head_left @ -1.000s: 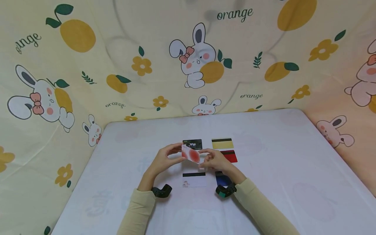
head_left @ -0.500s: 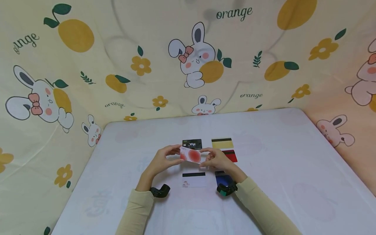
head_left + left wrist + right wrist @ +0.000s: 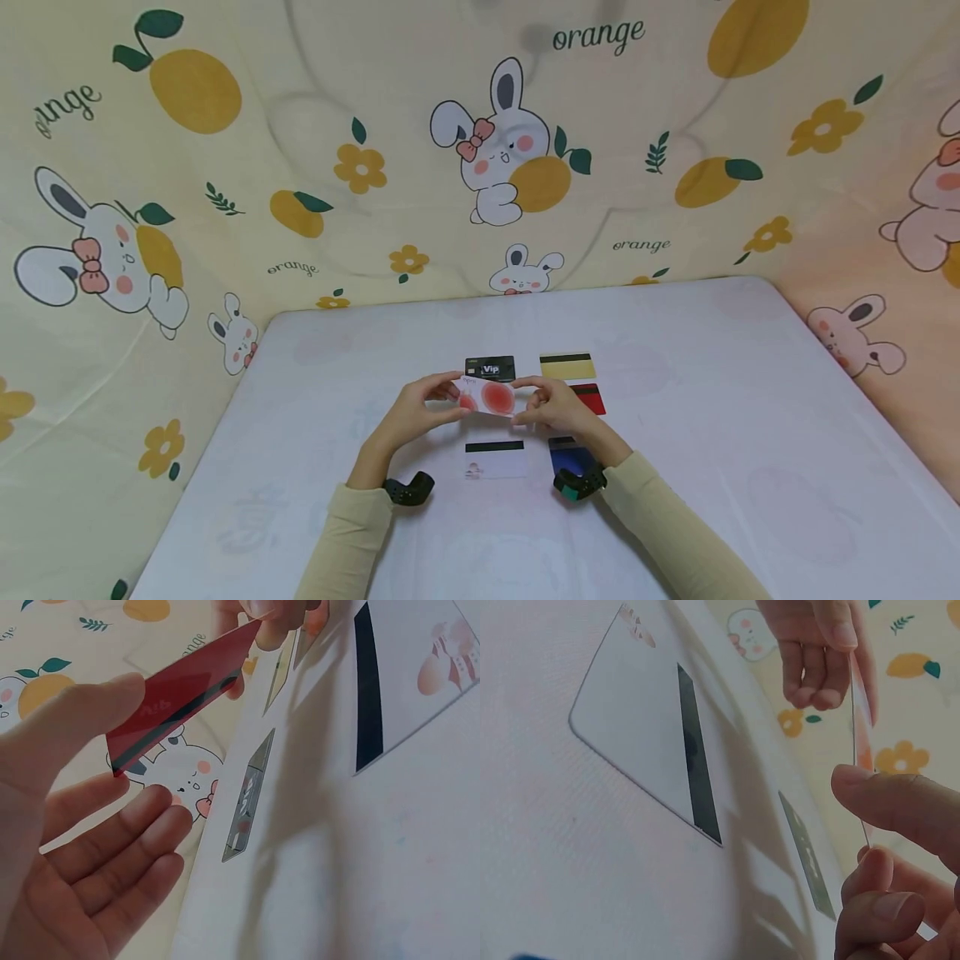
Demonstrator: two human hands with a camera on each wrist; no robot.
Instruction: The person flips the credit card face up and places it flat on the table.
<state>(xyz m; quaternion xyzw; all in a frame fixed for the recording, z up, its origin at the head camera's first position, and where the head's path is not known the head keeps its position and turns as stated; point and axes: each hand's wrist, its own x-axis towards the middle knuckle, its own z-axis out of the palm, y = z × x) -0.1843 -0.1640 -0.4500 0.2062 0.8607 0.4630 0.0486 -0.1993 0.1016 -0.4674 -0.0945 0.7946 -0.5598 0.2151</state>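
In the head view, a card with red round shapes on a white face point(image 3: 491, 397) is held up above the table between both hands. My left hand point(image 3: 412, 410) pinches its left end between thumb and fingers, and my right hand point(image 3: 561, 410) pinches the right end. From the left wrist, the card's other side shows dark red point(image 3: 184, 701) with a black stripe. The right wrist sees it nearly edge-on. Just behind it lies a black Vip card point(image 3: 491, 367); in front lies a white card point(image 3: 495, 465) with a black stripe.
On the white-covered table point(image 3: 675, 500), a gold card point(image 3: 567, 366) and a red card point(image 3: 591, 399) lie to the right. A blue card point(image 3: 568, 457) is partly hidden under the right wrist. A patterned cloth point(image 3: 420, 150) hangs behind the table.
Over the past second the held card has turned, so its printed face shows wider to the head camera. Both hands keep their grip, the left having shifted slightly left.
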